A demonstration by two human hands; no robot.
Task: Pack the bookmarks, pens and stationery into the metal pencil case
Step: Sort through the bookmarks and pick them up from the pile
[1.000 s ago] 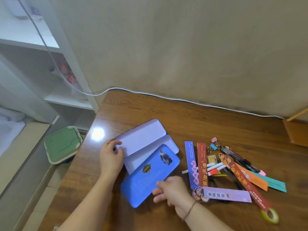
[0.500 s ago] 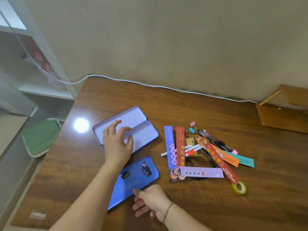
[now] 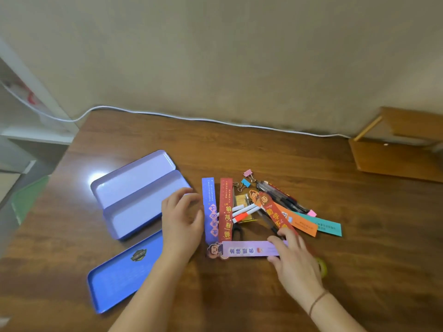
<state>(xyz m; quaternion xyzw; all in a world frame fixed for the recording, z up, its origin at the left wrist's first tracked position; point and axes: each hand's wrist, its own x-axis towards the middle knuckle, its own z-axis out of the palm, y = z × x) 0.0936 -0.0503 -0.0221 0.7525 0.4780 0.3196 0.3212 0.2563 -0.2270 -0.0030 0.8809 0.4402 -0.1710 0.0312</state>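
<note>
Both hands have left the tin and crossed to the stationery pile since half a second ago, when the left palm lay on the open case and the right hand sat beside the blue tray. Now the left hand [image 3: 182, 221], fingers loosely curled and holding nothing, hovers by the blue bookmark [image 3: 210, 209] at the pile's left edge. The right hand [image 3: 293, 257] rests straight fingers on the end of the lilac bookmark [image 3: 249, 248], pressing rather than pinching it.

The metal pencil case [image 3: 136, 192] lies open and empty on the wooden table [image 3: 263, 152], left of the pile, its lid hinged back. The blue inner tray [image 3: 122, 271] sits apart, nearer the person.

Packing proper has not begun, by the look of it. Still outside the case are the red bookmark [image 3: 226, 209], the orange bookmark [image 3: 299, 222], the teal bookmark [image 3: 323, 226], the white markers [image 3: 244, 212], the dark pens [image 3: 280, 197], the binder clips [image 3: 245, 179] and a roll of green tape [image 3: 321, 267] half hidden behind the right hand. Scissors seem to lie under the heap, though only dark handles show.
</note>
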